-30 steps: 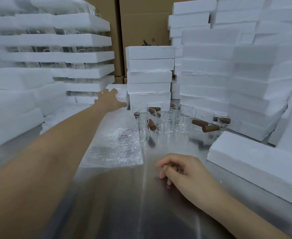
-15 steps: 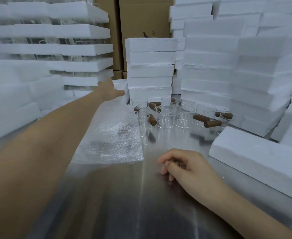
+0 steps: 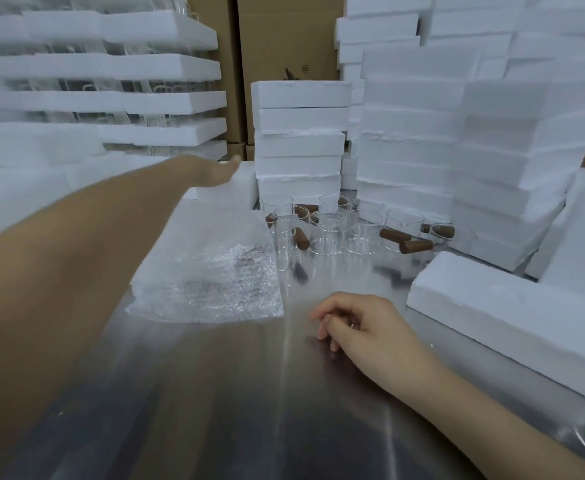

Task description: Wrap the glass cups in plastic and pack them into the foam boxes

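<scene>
Stacked foam boxes (image 3: 299, 140) ring the steel table (image 3: 235, 393); glass cups (image 3: 329, 230) stand unpacked.

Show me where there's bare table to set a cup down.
Bare steel table lies near, between the bubble wrap and the right hand, and in the strip from that hand up to the foam slab. Crowded: the glass cups packed behind, hemmed by foam stacks.
</scene>
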`<state>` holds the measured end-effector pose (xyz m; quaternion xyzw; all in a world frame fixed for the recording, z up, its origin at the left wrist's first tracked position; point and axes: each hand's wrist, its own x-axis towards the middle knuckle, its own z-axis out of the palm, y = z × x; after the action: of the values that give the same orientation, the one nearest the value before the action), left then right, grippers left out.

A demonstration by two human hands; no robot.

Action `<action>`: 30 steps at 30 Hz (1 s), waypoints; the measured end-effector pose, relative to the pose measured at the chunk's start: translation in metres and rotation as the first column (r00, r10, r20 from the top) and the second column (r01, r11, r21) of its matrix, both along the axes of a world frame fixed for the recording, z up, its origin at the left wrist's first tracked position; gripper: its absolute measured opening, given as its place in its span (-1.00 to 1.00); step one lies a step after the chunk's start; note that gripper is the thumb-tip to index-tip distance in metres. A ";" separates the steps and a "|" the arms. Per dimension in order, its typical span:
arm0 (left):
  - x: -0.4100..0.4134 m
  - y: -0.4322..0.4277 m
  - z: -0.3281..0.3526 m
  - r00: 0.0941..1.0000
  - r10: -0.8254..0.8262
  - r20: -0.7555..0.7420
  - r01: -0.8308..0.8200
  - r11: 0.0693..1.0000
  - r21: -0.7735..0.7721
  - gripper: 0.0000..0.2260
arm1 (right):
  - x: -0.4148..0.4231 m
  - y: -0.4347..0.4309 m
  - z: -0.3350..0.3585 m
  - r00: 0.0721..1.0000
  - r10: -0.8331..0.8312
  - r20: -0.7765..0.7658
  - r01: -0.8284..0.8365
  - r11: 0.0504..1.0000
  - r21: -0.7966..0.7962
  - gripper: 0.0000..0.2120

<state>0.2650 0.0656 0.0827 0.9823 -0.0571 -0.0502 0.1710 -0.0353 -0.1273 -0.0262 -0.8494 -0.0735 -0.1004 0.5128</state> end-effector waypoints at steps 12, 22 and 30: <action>-0.212 -0.096 -0.094 0.804 -0.034 0.594 0.448 0.692 -0.566 -0.71 | -0.018 -0.017 0.025 0.845 -0.258 0.468 0.494 0.710 -0.501 -0.77; -0.223 -0.081 -0.102 0.634 -0.233 0.738 0.303 0.952 0.041 -0.63 | -0.028 -0.048 0.037 0.899 -0.389 0.202 0.399 0.536 -0.744 -0.55; -0.214 -0.072 -0.105 0.720 -0.203 0.664 0.199 0.977 0.083 -0.59 | -0.036 -0.062 0.049 0.931 -0.358 -0.067 0.234 0.728 -0.644 -0.13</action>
<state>0.0513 -0.0061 -0.0227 0.9231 -0.2206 0.2869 0.1301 -0.0714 -0.1892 0.0228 -0.9770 0.0826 -0.0710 0.1832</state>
